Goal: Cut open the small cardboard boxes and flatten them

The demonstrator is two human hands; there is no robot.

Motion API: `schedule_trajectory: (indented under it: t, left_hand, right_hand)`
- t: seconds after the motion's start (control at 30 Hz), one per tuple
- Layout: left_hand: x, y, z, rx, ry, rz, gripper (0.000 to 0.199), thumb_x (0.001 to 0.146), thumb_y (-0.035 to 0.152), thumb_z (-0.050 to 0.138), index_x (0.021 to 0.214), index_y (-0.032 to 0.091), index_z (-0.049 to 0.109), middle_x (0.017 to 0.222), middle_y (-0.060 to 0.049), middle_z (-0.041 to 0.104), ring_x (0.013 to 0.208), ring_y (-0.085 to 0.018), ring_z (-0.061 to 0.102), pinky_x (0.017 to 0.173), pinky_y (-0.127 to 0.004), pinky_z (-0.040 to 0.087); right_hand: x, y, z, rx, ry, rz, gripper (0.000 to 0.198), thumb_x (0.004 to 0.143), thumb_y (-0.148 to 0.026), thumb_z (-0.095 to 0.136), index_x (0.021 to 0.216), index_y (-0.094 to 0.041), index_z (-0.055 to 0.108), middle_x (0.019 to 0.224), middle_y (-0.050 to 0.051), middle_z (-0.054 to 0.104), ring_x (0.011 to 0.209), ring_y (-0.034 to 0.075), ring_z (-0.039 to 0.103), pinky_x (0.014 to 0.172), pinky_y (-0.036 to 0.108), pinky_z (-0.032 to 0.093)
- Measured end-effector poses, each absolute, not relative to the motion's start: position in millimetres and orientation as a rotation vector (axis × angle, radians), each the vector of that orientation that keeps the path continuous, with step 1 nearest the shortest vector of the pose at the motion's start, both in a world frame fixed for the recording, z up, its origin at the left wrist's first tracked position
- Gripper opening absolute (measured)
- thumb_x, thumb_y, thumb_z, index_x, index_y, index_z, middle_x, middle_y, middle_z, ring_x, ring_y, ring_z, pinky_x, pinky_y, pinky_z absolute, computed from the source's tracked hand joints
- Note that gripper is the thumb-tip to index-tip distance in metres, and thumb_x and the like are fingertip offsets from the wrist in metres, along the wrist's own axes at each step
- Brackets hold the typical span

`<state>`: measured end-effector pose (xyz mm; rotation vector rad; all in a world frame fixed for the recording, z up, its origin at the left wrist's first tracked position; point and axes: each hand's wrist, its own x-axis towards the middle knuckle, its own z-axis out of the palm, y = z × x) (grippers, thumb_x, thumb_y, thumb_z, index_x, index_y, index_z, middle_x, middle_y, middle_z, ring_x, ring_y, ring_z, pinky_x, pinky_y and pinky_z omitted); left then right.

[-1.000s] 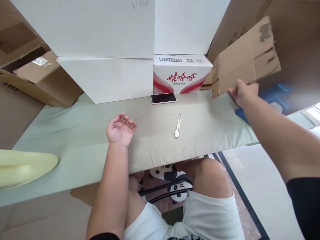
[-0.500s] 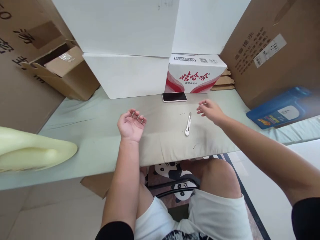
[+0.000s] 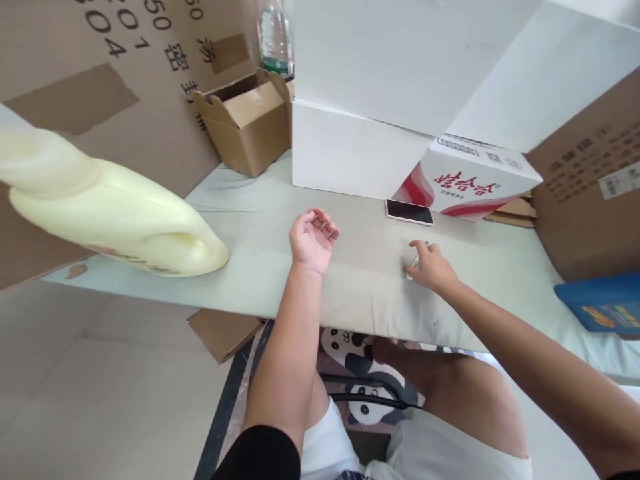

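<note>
The right hand (image 3: 433, 267) is at the white cutter (image 3: 413, 267), fingers curled about it over the worktop (image 3: 360, 283) in front of the phone (image 3: 410, 212) — whether they are clamped on it, I cannot tell. The reach looks done; a clear lift does not show yet. Apart from it, the left hand (image 3: 313, 245) lies palm up, loosely curled, empty.
</note>
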<state>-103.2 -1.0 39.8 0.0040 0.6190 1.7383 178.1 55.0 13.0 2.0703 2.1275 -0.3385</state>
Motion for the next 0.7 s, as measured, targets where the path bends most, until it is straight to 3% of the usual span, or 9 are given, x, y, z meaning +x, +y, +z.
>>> schedule_trajectory:
  t: [0.07,0.17,0.2,0.33,0.43,0.53,0.7]
  left_hand:
    - [-109.2,-4.0,40.1,-0.020,0.599,1.746,0.007,0.079,0.024,0.055,0.076,0.020,0.060,0.067,0.002,0.057,0.053,-0.011,0.055,0.061,-0.026,0.046]
    - [-117.9,-9.2,41.0,-0.050,0.572,1.753,0.006,0.078,0.023,0.056,0.075,0.019,0.059,0.066,0.002,0.055,0.053,-0.010,0.053,0.060,-0.025,0.044]
    - [-120.8,-10.9,41.4,-0.051,0.553,1.755,0.006,0.078,0.023,0.056,0.075,0.019,0.059,0.066,0.002,0.055,0.053,-0.010,0.053,0.060,-0.025,0.044]
    - [-129.4,-14.9,42.9,-0.031,0.450,1.761,0.008,0.079,0.023,0.055,0.074,0.018,0.059,0.068,0.001,0.054,0.055,-0.010,0.054,0.062,-0.025,0.045]
    - [-131.4,-15.1,43.6,-0.020,0.420,1.743,0.007,0.079,0.023,0.056,0.073,0.019,0.059,0.069,0.001,0.053,0.057,-0.010,0.053,0.064,-0.026,0.045]
    - [-132.4,-15.4,43.8,-0.037,0.422,1.730,0.007,0.078,0.023,0.056,0.073,0.019,0.059,0.069,0.001,0.053,0.057,-0.010,0.052,0.064,-0.026,0.045]
    - [-136.6,-20.6,43.1,-0.014,0.433,1.766,0.010,0.080,0.023,0.055,0.072,0.019,0.060,0.069,0.000,0.054,0.056,-0.009,0.052,0.062,-0.025,0.045]
  right_hand:
    - [185.5,48.5,15.6,2.129,2.058,-0.277,0.065,0.092,-0.049,0.052,0.150,-0.019,0.044,0.137,0.025,0.061,0.104,0.039,0.072,0.087,0.049,0.052]
    - [204.2,38.5,17.2,2.108,2.013,-0.325,0.062,0.087,-0.046,0.054,0.142,-0.017,0.049,0.101,0.015,0.075,0.092,0.036,0.073,0.082,0.046,0.053]
    - [209.6,36.6,16.6,2.110,2.018,-0.338,0.058,0.086,-0.043,0.053,0.139,-0.018,0.050,0.098,0.012,0.076,0.089,0.033,0.074,0.081,0.044,0.053]
    - [212.3,40.3,7.8,2.211,2.026,-0.306,0.051,0.089,-0.039,0.035,0.135,-0.020,0.048,0.100,0.012,0.076,0.086,0.030,0.074,0.079,0.043,0.054]
    - [197.5,51.4,-1.9,2.192,2.087,-0.316,0.057,0.083,-0.053,0.046,0.130,-0.020,0.051,0.085,0.008,0.071,0.086,0.034,0.073,0.080,0.046,0.053]
    - [183.7,60.7,-6.8,2.153,2.191,-0.349,0.064,0.074,-0.052,0.055,0.130,-0.021,0.052,0.090,0.006,0.066,0.080,0.030,0.070,0.081,0.044,0.053]
    - [175.9,49.3,-13.1,2.120,2.336,-0.405,0.062,0.073,-0.050,0.055,0.127,-0.020,0.051,0.096,0.005,0.061,0.069,0.023,0.063,0.078,0.043,0.055]
